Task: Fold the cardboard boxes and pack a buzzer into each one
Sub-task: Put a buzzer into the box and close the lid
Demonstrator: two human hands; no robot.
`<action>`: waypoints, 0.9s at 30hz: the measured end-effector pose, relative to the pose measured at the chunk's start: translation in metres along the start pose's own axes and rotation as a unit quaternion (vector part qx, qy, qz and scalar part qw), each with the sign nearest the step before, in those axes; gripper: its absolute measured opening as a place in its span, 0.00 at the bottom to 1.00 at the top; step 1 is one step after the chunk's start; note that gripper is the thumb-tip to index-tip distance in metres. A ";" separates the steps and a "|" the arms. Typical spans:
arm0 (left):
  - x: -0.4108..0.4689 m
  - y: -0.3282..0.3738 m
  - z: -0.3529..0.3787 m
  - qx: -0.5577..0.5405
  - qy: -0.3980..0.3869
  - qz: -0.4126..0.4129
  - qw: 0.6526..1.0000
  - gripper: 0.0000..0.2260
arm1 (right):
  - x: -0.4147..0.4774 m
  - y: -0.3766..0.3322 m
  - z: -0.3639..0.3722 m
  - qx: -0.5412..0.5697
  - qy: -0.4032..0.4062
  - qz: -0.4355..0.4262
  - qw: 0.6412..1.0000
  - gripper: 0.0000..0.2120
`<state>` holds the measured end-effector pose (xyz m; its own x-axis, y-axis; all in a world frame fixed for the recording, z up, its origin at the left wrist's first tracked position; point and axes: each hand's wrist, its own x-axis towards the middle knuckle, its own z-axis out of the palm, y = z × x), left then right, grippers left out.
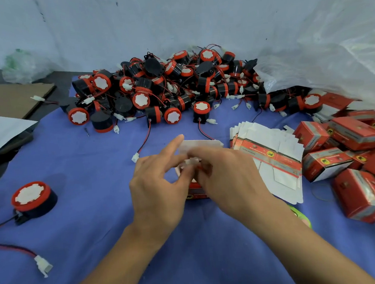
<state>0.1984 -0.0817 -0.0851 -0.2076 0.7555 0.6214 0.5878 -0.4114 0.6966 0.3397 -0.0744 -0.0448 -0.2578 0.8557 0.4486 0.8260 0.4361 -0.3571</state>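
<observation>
**Open box (198, 193) with plug (192, 161) above**

The red box is stood on the desk (95, 170), white flap (201, 144) raised. Above it the white plug is pinched in the grip of the right hand (226, 176). What the left hand (156, 188) holds cannot be told.

Print on the red boxes (356, 133) — too blurred to read.

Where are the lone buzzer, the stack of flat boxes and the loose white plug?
lone buzzer (29, 196), head view, its white face
stack of flat boxes (268, 139), head view, top sheet's white flap
loose white plug (43, 265), head view, its body
</observation>
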 end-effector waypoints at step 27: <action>-0.001 -0.011 0.013 0.174 -0.139 0.163 0.961 0.03 | 0.012 0.024 -0.014 -0.194 -0.150 -0.010 0.969 0.13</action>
<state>0.2020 -0.0714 -0.0978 0.2202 0.7424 0.6327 0.8221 -0.4903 0.2893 0.3631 -0.0576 -0.0363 -0.3620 0.9160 0.1730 0.9306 0.3659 0.0097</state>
